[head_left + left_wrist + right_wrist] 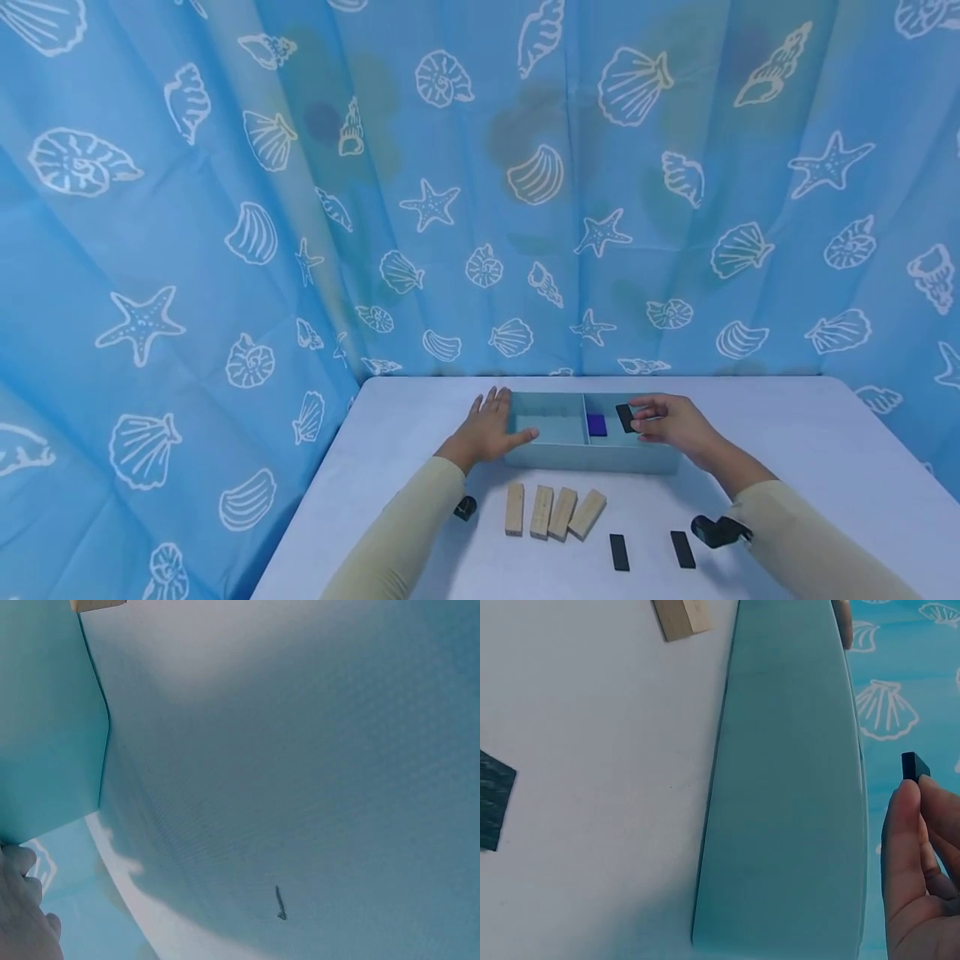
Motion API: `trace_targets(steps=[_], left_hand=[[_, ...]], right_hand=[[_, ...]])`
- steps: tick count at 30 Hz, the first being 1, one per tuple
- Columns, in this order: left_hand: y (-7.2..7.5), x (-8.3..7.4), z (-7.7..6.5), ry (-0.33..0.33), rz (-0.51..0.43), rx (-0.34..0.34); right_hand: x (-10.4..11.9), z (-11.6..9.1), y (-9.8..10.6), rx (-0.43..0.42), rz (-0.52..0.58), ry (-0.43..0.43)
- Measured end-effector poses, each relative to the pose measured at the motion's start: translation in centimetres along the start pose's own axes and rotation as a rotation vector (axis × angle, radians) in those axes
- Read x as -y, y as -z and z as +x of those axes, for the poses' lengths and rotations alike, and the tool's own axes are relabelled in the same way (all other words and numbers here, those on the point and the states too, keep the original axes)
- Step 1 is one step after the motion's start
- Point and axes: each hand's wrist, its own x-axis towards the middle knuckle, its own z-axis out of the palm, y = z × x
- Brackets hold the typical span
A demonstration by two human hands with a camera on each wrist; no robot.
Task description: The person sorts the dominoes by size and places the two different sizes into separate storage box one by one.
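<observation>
A grey-green box [592, 458] with two compartments stands on the table. My left hand [486, 429] rests on its left edge, fingers straight and spread; in the left wrist view only part of that hand [26, 911] shows beside the box wall. My right hand [675, 425] pinches a small black block [625, 418] between thumb and fingers, over the right compartment. In the right wrist view the black block [913, 766] sticks up from the fingertips. A purple block [597, 425] lies in the right compartment, against the divider.
Several wooden blocks [562, 512] lie in a row in front of the box. Two more black blocks [618, 552] lie nearer me on the right. A blue curtain [480, 208] with shell prints hangs behind the white table [810, 450].
</observation>
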Motion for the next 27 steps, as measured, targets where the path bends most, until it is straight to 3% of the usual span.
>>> trace_targets(steps=[15,20,27], left_hand=[[-0.1,0.1,0.0,-0.001,-0.014,0.011],[0.0,0.1,-0.1,-0.004,-0.003,0.001],[0.8,-0.2,-0.1,-0.016,0.055,0.038]], right_hand=[[-0.5,2.9,-0.6,-0.032,0.059,-0.104],[-0.7,3.5,-1.0,-0.047,0.009,-0.158],[-0.8,4.1,-1.3,-0.047,-0.063,-0.19]])
